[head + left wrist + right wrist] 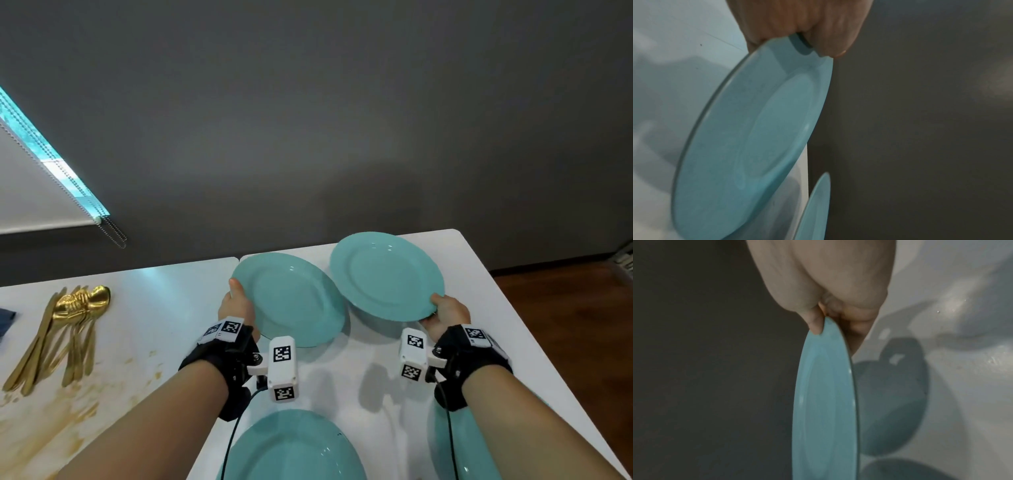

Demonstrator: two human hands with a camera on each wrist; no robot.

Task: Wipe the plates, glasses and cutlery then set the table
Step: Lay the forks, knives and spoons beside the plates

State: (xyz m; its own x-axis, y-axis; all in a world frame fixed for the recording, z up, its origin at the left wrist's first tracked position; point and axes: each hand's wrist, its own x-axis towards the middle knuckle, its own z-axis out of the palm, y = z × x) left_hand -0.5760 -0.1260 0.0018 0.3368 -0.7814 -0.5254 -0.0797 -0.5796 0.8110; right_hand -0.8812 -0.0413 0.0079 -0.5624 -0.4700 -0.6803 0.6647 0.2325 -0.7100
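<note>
Gripping glossy teal plates (pixel 291 298)

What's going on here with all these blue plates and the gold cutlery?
A person is setting out plates. The left hand grips one teal plate by its rim, the right hand another, both held above the far end of the white table. Two more plates lie nearer. The gold cutlery lies piled to the left, untouched.
</note>
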